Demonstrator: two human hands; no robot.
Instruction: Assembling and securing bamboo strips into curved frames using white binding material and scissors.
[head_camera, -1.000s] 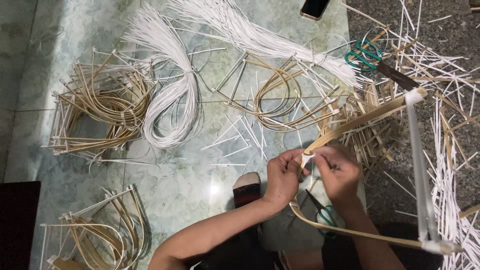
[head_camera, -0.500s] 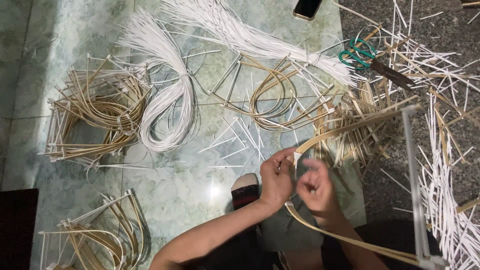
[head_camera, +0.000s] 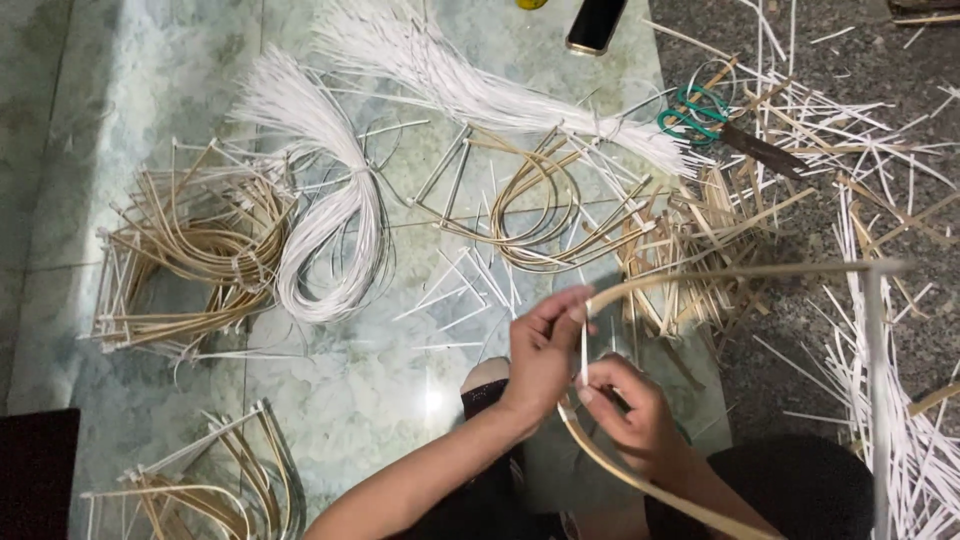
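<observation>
My left hand (head_camera: 543, 350) pinches the bend of a tan bamboo strip (head_camera: 720, 275) that loops from my lap out to the right, where a white stick (head_camera: 878, 380) crosses its ends. My right hand (head_camera: 630, 410) sits just below and right of the left, fingers closed on a thin white strand (head_camera: 584, 352) at the same bend. Both hands touch the strip close together, above my knee.
Bundles of bent bamboo frames lie at left (head_camera: 190, 250), bottom left (head_camera: 220, 490) and centre (head_camera: 540, 210). White strand bundles (head_camera: 330, 230) spread across the pale stone floor (head_camera: 350, 390). Green-handled scissors (head_camera: 700, 110) and a phone (head_camera: 596, 25) lie at the top. Loose sticks litter the right side.
The view has drifted so the scene sits lower and left. My hands shifted left along the strip, and the frame's far end swung out, now blurred.
</observation>
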